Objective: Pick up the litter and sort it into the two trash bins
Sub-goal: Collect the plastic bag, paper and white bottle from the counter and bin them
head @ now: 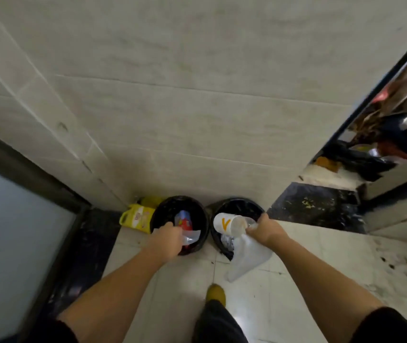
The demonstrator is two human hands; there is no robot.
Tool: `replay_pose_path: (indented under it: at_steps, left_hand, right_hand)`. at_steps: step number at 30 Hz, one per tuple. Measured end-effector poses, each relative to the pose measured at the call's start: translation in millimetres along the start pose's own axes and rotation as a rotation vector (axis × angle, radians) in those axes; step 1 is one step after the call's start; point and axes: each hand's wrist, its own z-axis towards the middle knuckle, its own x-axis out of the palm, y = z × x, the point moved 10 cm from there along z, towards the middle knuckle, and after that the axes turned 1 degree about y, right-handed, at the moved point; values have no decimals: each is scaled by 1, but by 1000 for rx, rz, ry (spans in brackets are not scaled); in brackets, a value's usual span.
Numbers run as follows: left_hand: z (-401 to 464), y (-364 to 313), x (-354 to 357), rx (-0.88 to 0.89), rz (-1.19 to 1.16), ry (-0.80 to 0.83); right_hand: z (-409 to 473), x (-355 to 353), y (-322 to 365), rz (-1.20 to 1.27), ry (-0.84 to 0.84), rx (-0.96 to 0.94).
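Two black bins stand side by side against the tiled wall. Over the left bin (pixel 162 209) my left hand (pixel 169 235) grips a clear plastic wrapper (pixel 191 236); a red and blue packet (pixel 184 220) lies inside that bin. Above the right bin (pixel 249 205) my right hand (pixel 263 229) holds a white paper cup (pixel 229 225) with a yellow mark, tipped on its side, together with a white plastic bag (pixel 247 258) that hangs down in front of the bin. Crumpled white litter (pixel 227 242) lies in the right bin.
A yellow bag (pixel 136 217) leans in the corner left of the bins. A dark-framed glass door (pixel 11 231) runs along the left. At right, a doorway with a dark threshold (pixel 316 206) opens onto a cluttered room. My foot (pixel 216 293) stands on the white floor tiles.
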Motion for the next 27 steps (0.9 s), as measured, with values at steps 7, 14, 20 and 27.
replay_pose_path:
  at_steps: [7, 14, 20, 27]
  left_hand:
    - [105, 96, 59, -178, -243, 41]
    - [211, 146, 145, -211, -430, -25]
    - [243, 170, 200, -189, -422, -35]
    - [234, 146, 188, -193, -431, 33]
  right_hand:
    - [117, 122, 79, 1, 79, 4]
    - [242, 257, 101, 14, 56, 10]
    - [294, 333, 87, 169, 49, 127]
    - [271, 312, 64, 229, 171, 128]
